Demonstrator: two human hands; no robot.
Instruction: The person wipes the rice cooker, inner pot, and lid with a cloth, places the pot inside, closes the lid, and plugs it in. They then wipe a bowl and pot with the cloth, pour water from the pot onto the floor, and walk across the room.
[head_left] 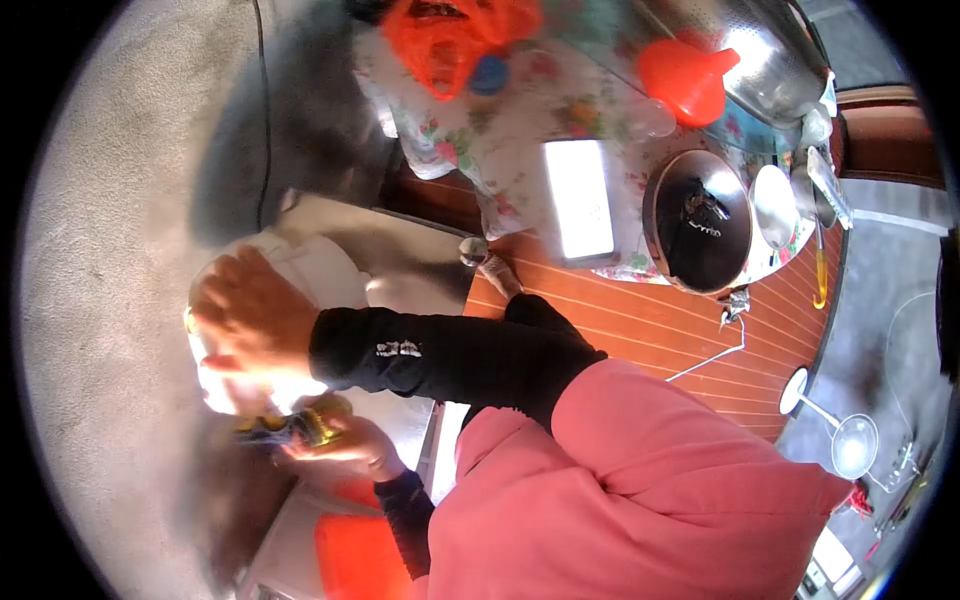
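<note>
My right hand [258,312], blurred, reaches over a large white rounded thing [310,265] beside the wall. Its fingers look apart and touch or hover over the white surface; I cannot make out any grip. Strong glare washes out the part beneath the palm. Lower in the view, my left hand [350,448] is closed around a yellowish, shiny bottle [322,422] with a dark end, close to the white thing. A pale work surface [400,250] lies around both.
On a flowered cloth [510,180] lie a bright phone-like screen [580,198], a dark round pan [690,250], a red funnel [685,82] and an orange bag [440,40]. A metal basin [770,60] stands behind. A red-orange container [350,560] is below; a cord [265,120] hangs along the wall.
</note>
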